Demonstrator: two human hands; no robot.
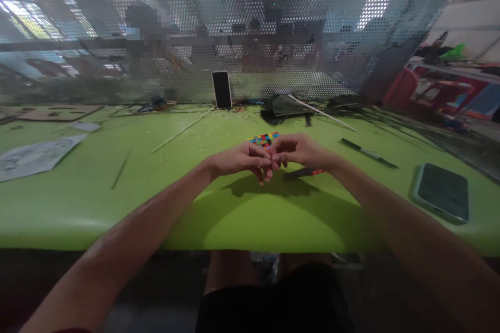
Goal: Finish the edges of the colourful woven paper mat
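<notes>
My left hand (250, 160) and my right hand (292, 151) meet above the green table (250, 218), their fingertips touching. Both have thumb and fingers pinched together at the same spot; what is between them is too small to make out. Just behind the hands shows a multicoloured checkered piece (264, 139), partly hidden by the fingers. Under my right hand lies a dark tool with orange-red parts (302, 172), partly covered.
A phone (443, 191) and a pen (369, 153) lie at the right. Another phone (222, 90) leans against the perforated metal screen (250, 26). Dark strips (289, 106), thin sticks, and a printed sheet (37, 157) at left are also on the table.
</notes>
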